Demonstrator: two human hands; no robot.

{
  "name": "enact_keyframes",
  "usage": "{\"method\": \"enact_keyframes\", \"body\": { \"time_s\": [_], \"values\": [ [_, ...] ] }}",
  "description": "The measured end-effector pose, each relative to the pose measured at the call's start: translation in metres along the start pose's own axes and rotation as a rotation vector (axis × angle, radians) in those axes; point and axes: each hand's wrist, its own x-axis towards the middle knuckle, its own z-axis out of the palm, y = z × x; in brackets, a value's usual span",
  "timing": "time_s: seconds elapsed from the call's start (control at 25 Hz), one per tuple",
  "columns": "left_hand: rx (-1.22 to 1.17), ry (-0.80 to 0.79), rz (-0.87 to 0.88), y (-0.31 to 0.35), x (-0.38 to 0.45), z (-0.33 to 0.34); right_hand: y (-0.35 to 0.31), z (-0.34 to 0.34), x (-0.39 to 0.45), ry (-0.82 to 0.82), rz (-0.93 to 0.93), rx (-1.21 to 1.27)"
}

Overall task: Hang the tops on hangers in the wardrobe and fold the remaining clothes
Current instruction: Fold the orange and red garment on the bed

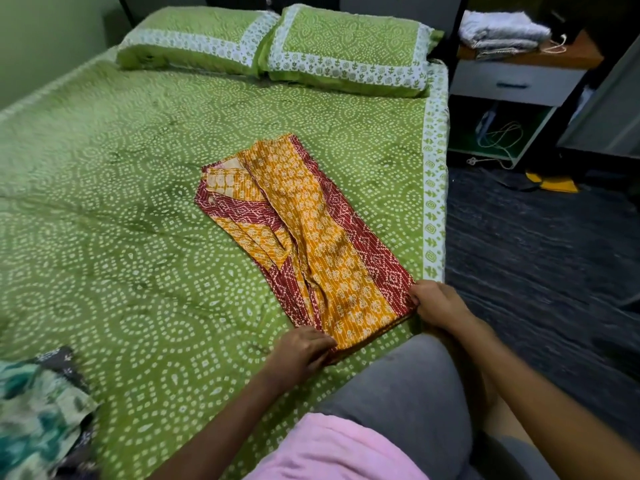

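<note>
Bed point(121, 174) fills most of view, covered in green spread with white dotted pattern and a white printed border along the right edge. Two matching green pillows point(349, 46) side by side at head end, against a dark headboard point(166, 3). Pale green wall point(45, 36) at left. Bedside cabinet point(516, 81) right of the pillows: wooden top, white drawer, open lower shelf with tangled cables point(498, 136). Folded white and grey cloth point(502, 31) on cabinet top. Dark floor point(540, 258) at right; yellow object point(554, 183) lying on it. Lighting dim, room corner dark.
</note>
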Motion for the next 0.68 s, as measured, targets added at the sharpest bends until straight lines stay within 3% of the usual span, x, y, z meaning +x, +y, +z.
{"method": "enact_keyframes", "body": {
  "time_s": [0.08, 0.12, 0.24, 0.32, 0.56, 0.6, 0.68],
  "values": [
    [-0.089, -0.001, -0.075, 0.002, 0.002, -0.001, -0.027, -0.01, 0.006, -0.019, 0.038, -0.086],
    [-0.21, 0.034, -0.223, 0.004, 0.004, -0.003, -0.045, -0.016, 0.009, 0.002, 0.032, -0.025],
    [-0.496, 0.368, -0.8, -0.002, 0.011, -0.004, -0.112, -0.018, 0.015, -0.029, -0.105, 0.577],
    [-0.54, 0.418, -1.034, -0.013, 0.018, -0.005, -0.151, -0.009, 0.023, -0.043, -0.172, 0.75],
    [-0.687, 0.333, -1.154, -0.028, 0.029, -0.022, -0.182, 0.027, 0.058, 0.143, 0.067, 0.512],
    [-0.734, 0.366, -1.183, -0.032, 0.03, -0.023, -0.181, 0.03, 0.059, 0.165, 0.108, 0.58],
    [-0.827, 0.458, -1.26, -0.039, 0.032, -0.027, -0.173, 0.03, 0.061, 0.183, 0.273, 0.968]
  ]
}}
